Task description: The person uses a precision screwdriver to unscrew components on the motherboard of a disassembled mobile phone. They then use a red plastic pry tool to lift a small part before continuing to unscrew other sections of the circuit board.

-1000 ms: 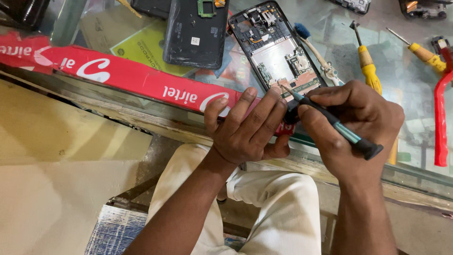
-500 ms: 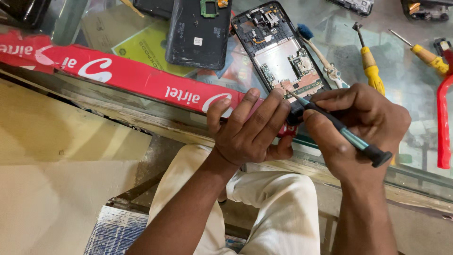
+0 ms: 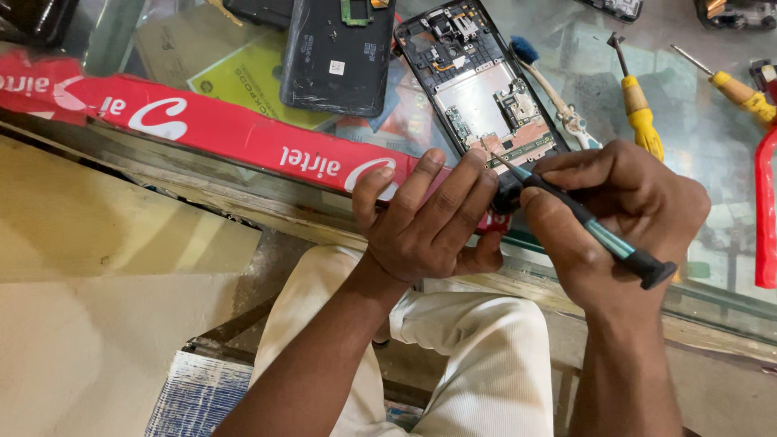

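Note:
An opened phone body (image 3: 479, 85) with its bare circuit board showing lies on the glass counter. My right hand (image 3: 619, 218) grips a thin black and teal screwdriver (image 3: 591, 228), its tip resting on the lower edge of the board. My left hand (image 3: 425, 222) lies beside it at the phone's near end, fingers stretched along the counter edge and touching a small black part; whether it grips the phone is unclear. A black phone back cover (image 3: 338, 53) lies just left of the open phone.
A red banner strip (image 3: 202, 129) runs along the counter's front edge. Two yellow-handled screwdrivers (image 3: 639, 113) (image 3: 740, 89), a blue-tipped brush (image 3: 546, 81) and a red tool (image 3: 765, 218) lie to the right. My legs in light trousers (image 3: 477, 364) are below.
The screwdriver tip and both hands stay at the phone's lower edge. The hands have shifted only slightly, with the camera.

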